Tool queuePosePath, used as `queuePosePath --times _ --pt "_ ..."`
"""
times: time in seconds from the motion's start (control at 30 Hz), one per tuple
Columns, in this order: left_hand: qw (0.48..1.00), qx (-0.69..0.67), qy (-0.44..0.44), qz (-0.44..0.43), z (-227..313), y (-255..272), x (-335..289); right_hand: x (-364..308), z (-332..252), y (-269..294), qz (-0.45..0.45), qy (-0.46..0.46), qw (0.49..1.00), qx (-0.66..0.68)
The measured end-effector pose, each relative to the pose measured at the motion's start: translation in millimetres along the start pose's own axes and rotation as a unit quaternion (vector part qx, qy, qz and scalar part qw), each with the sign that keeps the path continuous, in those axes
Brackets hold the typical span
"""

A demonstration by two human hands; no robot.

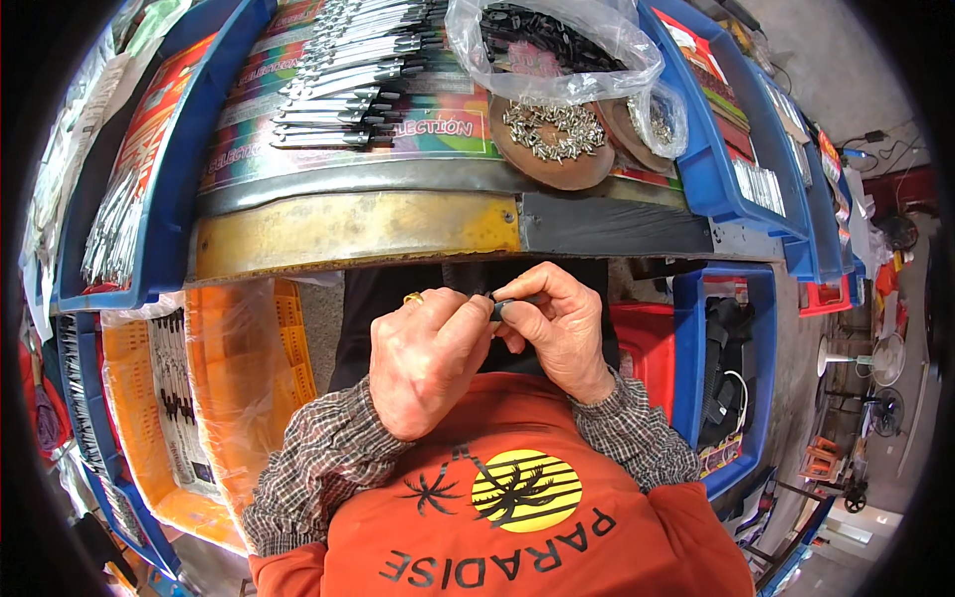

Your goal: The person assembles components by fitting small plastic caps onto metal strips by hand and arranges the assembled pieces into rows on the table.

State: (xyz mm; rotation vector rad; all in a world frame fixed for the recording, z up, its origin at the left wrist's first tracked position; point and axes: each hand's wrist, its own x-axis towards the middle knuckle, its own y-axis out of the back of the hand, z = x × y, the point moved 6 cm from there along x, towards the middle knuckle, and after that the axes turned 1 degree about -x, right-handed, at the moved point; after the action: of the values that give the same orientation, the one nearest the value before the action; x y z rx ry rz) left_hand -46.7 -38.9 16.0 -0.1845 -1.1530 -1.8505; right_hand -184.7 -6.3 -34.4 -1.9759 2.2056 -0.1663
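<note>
Both hands meet in front of my chest, just below the table's front edge. My left hand (426,348) is closed, its thumb and fingers pinched at a small dark piece. My right hand (557,323) pinches the same small black piece (499,306) between thumb and forefinger. Most of that piece is hidden by the fingers, so its kind does not show. On the table beyond lie rows of slim silver-and-black metal parts (348,70). To their right, a round brown dish (537,171) bears a heap of small metal screws or rivets (557,131).
A clear plastic bag (617,75) of black parts stands behind the dish. Blue trays (164,199) flank the table, another blue tray (731,194) at right. Below are an orange crate (234,338) lined with plastic and a blue bin (761,338) beside a red container (642,348).
</note>
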Motion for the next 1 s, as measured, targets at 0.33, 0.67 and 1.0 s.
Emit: queuePosePath --times 0.33,0.67,1.0 --pt "1.000 0.000 -0.008 0.005 -1.9 -0.8 3.7 1.1 -6.1 -0.7 0.024 0.009 0.999 -0.026" --pt "0.999 -0.008 0.006 -0.042 -13.0 21.5 26.4 2.3 -33.2 14.2 0.070 0.066 0.989 -0.115" --pt "0.991 0.126 0.030 0.030 -85.8 72.5 78.4 14.6 -41.9 20.9 0.059 0.111 0.985 -0.123"
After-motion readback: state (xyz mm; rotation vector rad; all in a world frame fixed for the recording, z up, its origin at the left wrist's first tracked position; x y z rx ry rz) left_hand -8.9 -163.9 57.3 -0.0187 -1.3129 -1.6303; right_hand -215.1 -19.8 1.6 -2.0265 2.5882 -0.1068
